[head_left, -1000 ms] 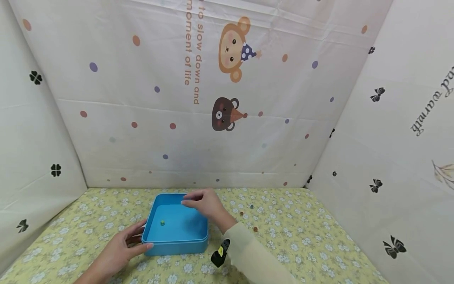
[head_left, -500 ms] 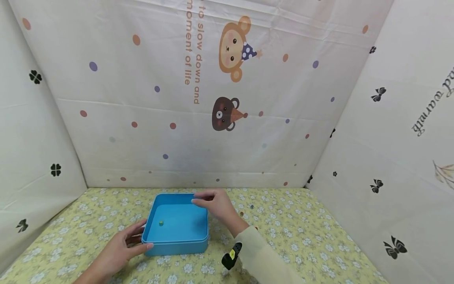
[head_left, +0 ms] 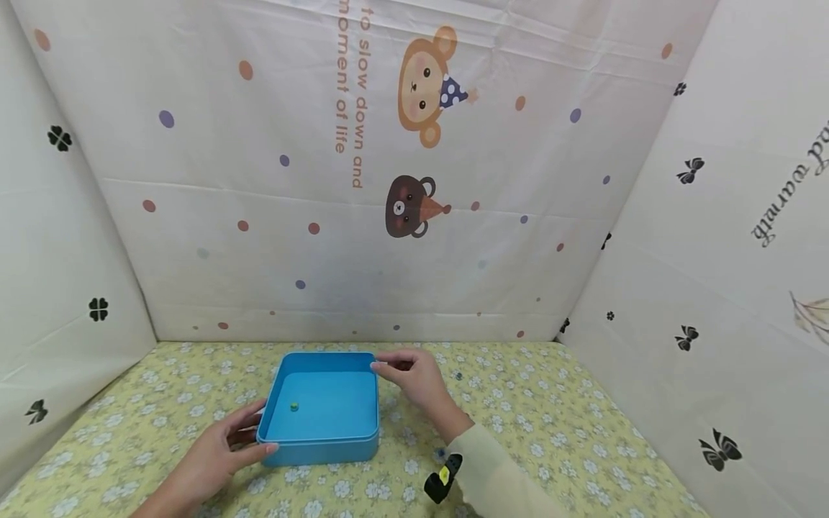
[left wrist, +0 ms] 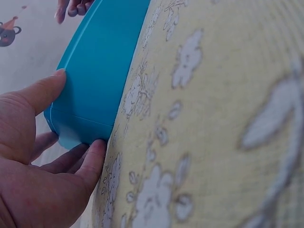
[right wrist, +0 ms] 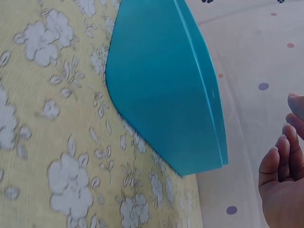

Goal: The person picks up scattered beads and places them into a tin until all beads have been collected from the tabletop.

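A square blue box (head_left: 320, 452) without a lid stands on the flowered tablecloth. Inside it, left of centre on the floor, lies a small yellow-green marble (head_left: 294, 406). My left hand (head_left: 220, 447) grips the near left corner of the box, thumb on the front wall below the rim and fingers round the side, as the left wrist view also shows. At the far right corner is my right hand (head_left: 417, 381), its fingertips right by the rim. In the right wrist view its fingers (right wrist: 283, 154) are loosely bent, and nothing shows between them.
A small greenish marble (head_left: 459, 375) lies on the tablecloth (head_left: 537, 432) beyond the right hand. Near the right wrist, which wears a black strap (head_left: 443, 479), sits a small bluish thing (head_left: 440, 454). A printed cloth wall (head_left: 453, 288) rises behind, with others at both sides.
My right hand has moved right, from over the inside of the box to its far right corner, and now hides the orange marbles. The yellow-green marble shifted slightly left. My left hand stays put.
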The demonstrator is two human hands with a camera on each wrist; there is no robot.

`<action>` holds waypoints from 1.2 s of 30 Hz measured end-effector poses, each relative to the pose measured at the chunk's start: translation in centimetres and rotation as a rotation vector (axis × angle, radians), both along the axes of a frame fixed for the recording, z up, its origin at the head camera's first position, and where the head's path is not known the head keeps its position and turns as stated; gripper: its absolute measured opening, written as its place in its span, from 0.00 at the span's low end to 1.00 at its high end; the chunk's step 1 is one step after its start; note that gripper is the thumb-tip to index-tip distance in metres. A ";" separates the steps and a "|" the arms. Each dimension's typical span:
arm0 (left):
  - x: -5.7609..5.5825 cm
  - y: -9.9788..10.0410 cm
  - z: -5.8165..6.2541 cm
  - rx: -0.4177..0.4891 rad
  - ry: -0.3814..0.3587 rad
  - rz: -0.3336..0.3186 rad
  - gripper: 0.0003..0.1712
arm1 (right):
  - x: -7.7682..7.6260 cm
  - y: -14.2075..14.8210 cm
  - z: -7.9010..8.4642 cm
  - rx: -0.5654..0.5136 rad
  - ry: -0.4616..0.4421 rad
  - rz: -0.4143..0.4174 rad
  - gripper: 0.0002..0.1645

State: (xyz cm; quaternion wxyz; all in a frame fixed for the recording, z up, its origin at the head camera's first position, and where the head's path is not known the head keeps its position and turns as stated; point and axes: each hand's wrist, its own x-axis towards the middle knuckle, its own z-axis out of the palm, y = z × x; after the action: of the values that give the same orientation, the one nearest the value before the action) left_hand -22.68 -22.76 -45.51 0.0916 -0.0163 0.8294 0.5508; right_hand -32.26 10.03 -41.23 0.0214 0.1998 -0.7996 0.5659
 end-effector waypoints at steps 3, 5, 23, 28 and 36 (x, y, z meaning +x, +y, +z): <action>0.1 -0.1 0.0 0.005 0.000 -0.001 0.54 | 0.1 0.5 0.0 -0.015 0.012 0.002 0.17; 0.1 -0.1 0.0 0.009 0.000 -0.003 0.53 | 0.2 0.8 -0.1 -0.018 0.016 -0.001 0.16; 0.1 0.0 0.2 0.008 -0.007 0.007 0.53 | 0.9 3.0 -0.3 -0.033 -0.018 -0.017 0.15; 0.1 -0.1 0.2 0.010 -0.003 0.002 0.53 | 1.0 3.3 -0.4 -0.032 -0.019 -0.022 0.16; 0.1 -0.1 0.3 0.013 -0.008 0.005 0.53 | 1.0 3.3 -0.8 -0.045 -0.044 -0.040 0.16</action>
State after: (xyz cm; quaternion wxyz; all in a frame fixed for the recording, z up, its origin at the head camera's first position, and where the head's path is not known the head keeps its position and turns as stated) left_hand -22.59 -22.88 -45.25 0.0938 -0.0200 0.8253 0.5565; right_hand -31.27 13.33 -42.02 0.0193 0.1707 -0.7908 0.5874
